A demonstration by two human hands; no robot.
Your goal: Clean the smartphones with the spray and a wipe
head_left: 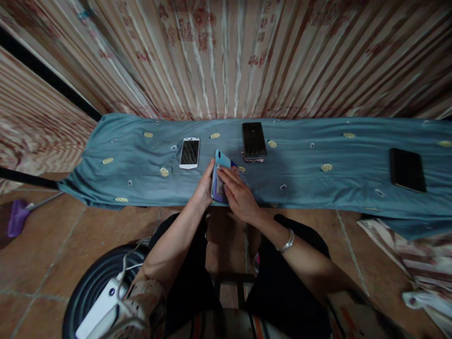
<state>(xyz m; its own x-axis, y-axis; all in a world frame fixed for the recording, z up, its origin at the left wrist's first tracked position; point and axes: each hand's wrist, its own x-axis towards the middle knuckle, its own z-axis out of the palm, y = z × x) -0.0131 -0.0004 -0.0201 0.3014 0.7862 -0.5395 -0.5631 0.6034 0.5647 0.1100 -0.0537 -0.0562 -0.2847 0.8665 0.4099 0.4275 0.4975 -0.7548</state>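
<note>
A phone in a light blue and purple case (221,165) stands tilted over the near edge of the blue cloth-covered table (303,160). My left hand (204,188) grips its left side. My right hand (237,193), with a silver bracelet on the wrist, presses fingers against the phone's face and right side. A white phone (189,152) lies face up just left of my hands. A black phone (253,141), stacked on another device, lies just beyond to the right.
Another black phone (407,169) lies at the table's right end. A striped curtain (226,56) hangs behind. On the tiled floor: a purple broom (17,216) at left, a white power strip (102,306) on a black ring, patterned cloth (413,254) at right.
</note>
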